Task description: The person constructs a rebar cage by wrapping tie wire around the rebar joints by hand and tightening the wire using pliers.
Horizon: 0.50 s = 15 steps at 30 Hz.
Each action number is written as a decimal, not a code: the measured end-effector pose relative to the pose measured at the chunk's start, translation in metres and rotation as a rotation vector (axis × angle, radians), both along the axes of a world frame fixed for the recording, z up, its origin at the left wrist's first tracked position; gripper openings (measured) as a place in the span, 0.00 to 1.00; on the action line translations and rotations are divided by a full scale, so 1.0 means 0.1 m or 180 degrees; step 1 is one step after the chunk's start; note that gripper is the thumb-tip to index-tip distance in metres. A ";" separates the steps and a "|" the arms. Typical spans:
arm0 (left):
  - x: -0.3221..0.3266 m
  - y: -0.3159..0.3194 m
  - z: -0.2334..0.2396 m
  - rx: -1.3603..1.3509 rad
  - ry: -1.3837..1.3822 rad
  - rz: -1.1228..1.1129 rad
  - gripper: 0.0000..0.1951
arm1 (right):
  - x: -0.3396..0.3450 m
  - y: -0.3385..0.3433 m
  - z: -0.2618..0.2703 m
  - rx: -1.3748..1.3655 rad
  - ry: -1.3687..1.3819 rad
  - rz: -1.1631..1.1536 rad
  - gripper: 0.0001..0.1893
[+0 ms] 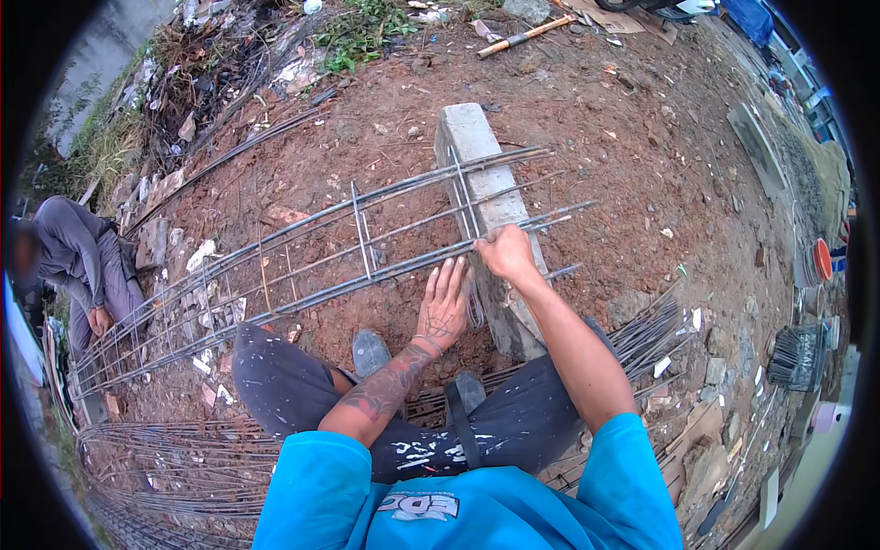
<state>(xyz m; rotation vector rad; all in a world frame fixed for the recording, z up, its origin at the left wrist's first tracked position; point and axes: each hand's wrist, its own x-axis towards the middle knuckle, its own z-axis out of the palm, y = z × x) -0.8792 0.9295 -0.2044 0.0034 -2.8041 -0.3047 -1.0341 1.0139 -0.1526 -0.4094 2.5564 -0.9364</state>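
A long rebar cage (323, 220), made of steel bars and square stirrups, rests with its near end across a concrete block (474, 130). My right hand (507, 251) closes around the lower bars and stirrup corner at the block. Just to its left, my left hand (443, 302) lies flat with fingers extended, its fingertips at the underside of the same bars; no object shows in it. Several thin wire or steel loops (475, 309) hang beside the block below the left fingers. The stirrup (464, 192) nearest the block stands across the bars.
At the cage's far left end a person in grey (86, 261) sits with hands at the bars. Bundles of rebar (179, 467) lie lower left, cut rods (646, 337) at right. A hammer with a wooden handle (526, 36) lies beyond the block; a crate of rods (797, 357) stands far right.
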 end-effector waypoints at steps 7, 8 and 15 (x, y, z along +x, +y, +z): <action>0.33 0.11 -0.07 -0.0527 -0.1873 -0.1253 0.19 | -0.07 -0.09 0.24 0.0519 0.1044 0.1244 0.10; 0.23 0.13 0.29 -0.0114 -0.2807 -0.1306 0.18 | -0.10 -0.02 0.17 0.0395 0.1178 0.1223 0.15; 0.01 -0.29 1.24 0.2020 -0.1932 -0.0435 0.20 | -0.26 1.22 0.03 0.1028 0.0944 0.2119 0.21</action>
